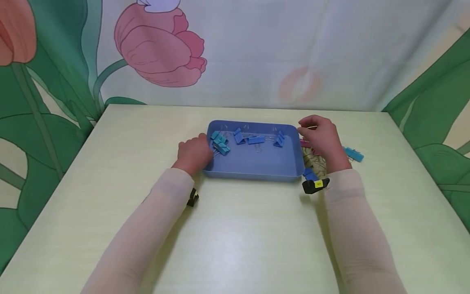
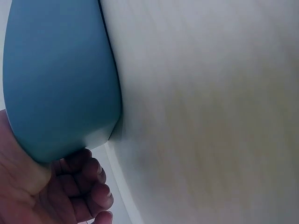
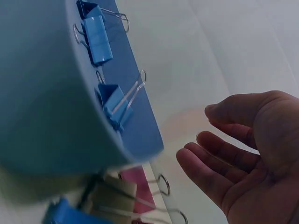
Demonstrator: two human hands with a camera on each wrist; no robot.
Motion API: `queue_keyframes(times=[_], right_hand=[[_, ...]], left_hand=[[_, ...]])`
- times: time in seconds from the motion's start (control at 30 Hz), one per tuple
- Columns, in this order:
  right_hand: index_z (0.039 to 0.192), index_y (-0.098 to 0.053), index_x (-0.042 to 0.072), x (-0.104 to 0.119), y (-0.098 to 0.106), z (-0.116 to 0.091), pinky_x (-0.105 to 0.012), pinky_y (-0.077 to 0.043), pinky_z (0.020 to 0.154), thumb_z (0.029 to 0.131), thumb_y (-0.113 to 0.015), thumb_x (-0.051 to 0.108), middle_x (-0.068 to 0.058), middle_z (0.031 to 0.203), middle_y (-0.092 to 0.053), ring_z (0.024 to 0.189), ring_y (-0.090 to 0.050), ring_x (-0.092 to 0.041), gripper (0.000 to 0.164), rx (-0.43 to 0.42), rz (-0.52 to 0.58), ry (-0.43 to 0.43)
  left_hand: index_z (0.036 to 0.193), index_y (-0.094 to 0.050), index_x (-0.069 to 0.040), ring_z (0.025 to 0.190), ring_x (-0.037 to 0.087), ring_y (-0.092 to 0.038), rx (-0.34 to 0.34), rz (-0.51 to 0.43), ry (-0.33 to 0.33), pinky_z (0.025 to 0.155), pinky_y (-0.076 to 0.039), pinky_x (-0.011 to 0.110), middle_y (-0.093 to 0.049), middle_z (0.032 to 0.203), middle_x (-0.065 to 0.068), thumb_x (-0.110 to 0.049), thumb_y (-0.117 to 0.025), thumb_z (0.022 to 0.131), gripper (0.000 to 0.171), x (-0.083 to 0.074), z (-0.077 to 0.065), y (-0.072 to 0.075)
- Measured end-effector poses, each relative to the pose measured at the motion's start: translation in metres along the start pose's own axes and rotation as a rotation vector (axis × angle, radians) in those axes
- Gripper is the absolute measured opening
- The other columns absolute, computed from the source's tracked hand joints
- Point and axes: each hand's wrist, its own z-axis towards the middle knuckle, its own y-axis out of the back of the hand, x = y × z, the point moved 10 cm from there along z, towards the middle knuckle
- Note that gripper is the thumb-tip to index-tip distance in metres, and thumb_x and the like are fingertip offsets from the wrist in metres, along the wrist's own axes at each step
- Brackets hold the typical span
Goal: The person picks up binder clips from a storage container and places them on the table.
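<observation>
A shallow blue tray (image 1: 257, 166) stands on the table with binder clips inside. Teal binder clips (image 1: 221, 143) lie bunched at its left end, and several blue binder clips (image 1: 256, 140) sit along its back. At the left end, my left hand (image 1: 194, 154) holds the tray's wall; in the left wrist view its thumb side overlaps the rim and the fingers curl below. My right hand (image 1: 323, 139) hovers by the right end, fingers loosely bent and holding nothing, apart from the tray wall (image 3: 46, 107) in the right wrist view.
Beside the tray's right end, partly under my right hand, lies a pile of beige binder clips (image 1: 316, 162) with a magenta clip (image 1: 305, 143) and a blue clip (image 1: 310, 174). Farther right is a light blue clip (image 1: 353, 154). A flower-printed curtain (image 1: 249, 53) hangs behind the table.
</observation>
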Motion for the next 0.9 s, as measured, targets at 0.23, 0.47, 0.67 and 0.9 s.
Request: queue_keyframes(times=[0.23,0.47,0.67,0.9], right_hand=[[0.114,-0.058,0.014,0.013,-0.018,0.010,-0.036,-0.053,0.071,0.087,-0.058,0.025,-0.007,0.115,-0.058,0.099,-0.058,-0.025,0.029,0.044,-0.044,0.036],[0.114,-0.059,0.012,0.026,-0.036,0.013,-0.040,-0.047,0.086,0.087,-0.058,0.024,-0.008,0.116,-0.058,0.107,-0.054,-0.025,0.030,0.081,-0.116,0.072],[0.119,-0.057,0.013,0.039,-0.052,0.015,-0.043,-0.044,0.091,0.087,-0.057,0.021,-0.009,0.121,-0.058,0.111,-0.054,-0.026,0.032,0.140,-0.179,0.123],[0.123,-0.056,0.016,0.043,-0.071,0.022,-0.044,-0.043,0.092,0.087,-0.055,0.019,-0.008,0.126,-0.056,0.113,-0.054,-0.026,0.036,0.204,-0.276,0.171]], left_hand=[[0.117,-0.043,0.000,0.087,0.029,-0.057,0.009,0.002,0.001,0.086,-0.040,0.047,-0.060,0.099,0.014,-0.028,-0.045,0.089,0.040,0.000,0.000,0.000],[0.117,-0.043,0.000,0.087,0.030,-0.058,0.014,0.006,0.004,0.087,-0.040,0.048,-0.060,0.100,0.014,-0.027,-0.045,0.089,0.039,-0.001,-0.004,0.001],[0.118,-0.043,0.001,0.088,0.030,-0.059,0.005,0.020,0.000,0.086,-0.040,0.047,-0.061,0.100,0.015,-0.029,-0.045,0.090,0.041,-0.001,-0.005,0.002],[0.116,-0.044,0.001,0.086,0.030,-0.060,-0.002,0.021,-0.007,0.083,-0.041,0.046,-0.062,0.097,0.015,-0.030,-0.046,0.089,0.041,0.000,-0.004,0.003]])
